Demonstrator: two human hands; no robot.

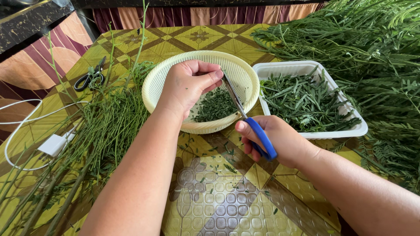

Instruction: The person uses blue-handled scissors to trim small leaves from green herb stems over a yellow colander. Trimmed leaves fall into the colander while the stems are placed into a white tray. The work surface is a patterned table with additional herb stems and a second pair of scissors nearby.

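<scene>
The left hand (190, 85) sits at centre frame, above the round cream basket (164, 78). Its fingers are curled into a loose fist, thumb pressed against the forefinger; whatever it pinches is hidden inside the curl and cannot be identified. The right hand (273, 140) lies lower, right of centre, closed around the blue handles of the scissors (245, 116). The blades run up and to the left, and their tips meet the left thumb and forefinger. The blades appear nearly closed; the exact gap cannot be read. Chopped leaves (215, 106) form a dark green heap on the basket floor, directly below the left hand. The white tray (358, 129) stands just beside the basket at the right and holds a layer of longer leaf sprigs (306, 102). A large pile of leafy branches (376, 48) fills the upper right of the frame and runs down the right edge. Bare stems (94, 140) lie in a bundle across the left side, touching the basket's left rim. A second pair of scissors, the black scissors (89, 78), rests at upper left, near the stems. A white charger (52, 144) with its cable lies at the left edge. The table (218, 192) carries a yellow-green patterned cover with a few leaf scraps scattered on it at bottom centre.
</scene>
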